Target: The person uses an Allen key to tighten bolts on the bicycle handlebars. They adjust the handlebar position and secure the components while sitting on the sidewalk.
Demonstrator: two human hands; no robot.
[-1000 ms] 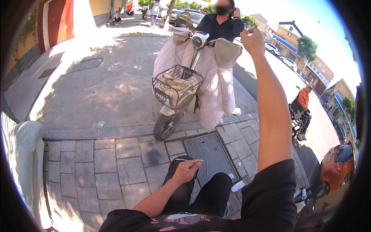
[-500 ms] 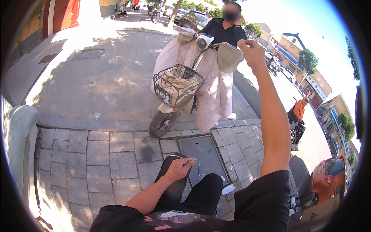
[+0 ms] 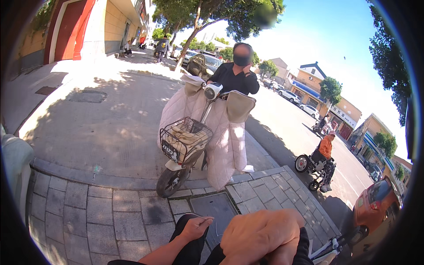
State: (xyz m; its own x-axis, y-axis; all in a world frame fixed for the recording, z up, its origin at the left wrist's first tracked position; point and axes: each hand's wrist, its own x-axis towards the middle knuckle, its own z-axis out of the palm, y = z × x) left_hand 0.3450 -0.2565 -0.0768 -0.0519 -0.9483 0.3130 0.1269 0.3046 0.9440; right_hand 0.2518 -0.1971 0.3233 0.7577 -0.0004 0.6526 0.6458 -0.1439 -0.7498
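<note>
My left hand (image 3: 196, 228) is closed in a pinch above my left knee (image 3: 192, 248). A thin pale strand (image 3: 207, 217) shows at its fingertips; what else it holds is too small to make out. A loose pale thread (image 3: 217, 229) shows just right of that hand, over the dark ground cover. My right hand and arm (image 3: 261, 235) are bent in close at the lower middle, large in view, and cover my right leg. The right fingers are hidden.
An electric scooter (image 3: 170, 179) with a quilted pink cover (image 3: 227, 163) and a wire basket (image 3: 185, 140) stands ahead, a masked person (image 3: 238, 73) behind it. A person in orange (image 3: 326, 148) sits in a wheelchair at right, near a red car (image 3: 375, 203). A metal cover (image 3: 214, 212) lies in the paving.
My right arm has come down from its raised, outstretched reach to low and close to me. My left hand stays pinched near my knee. The view has tilted upward, and the wheelchair shows more fully.
</note>
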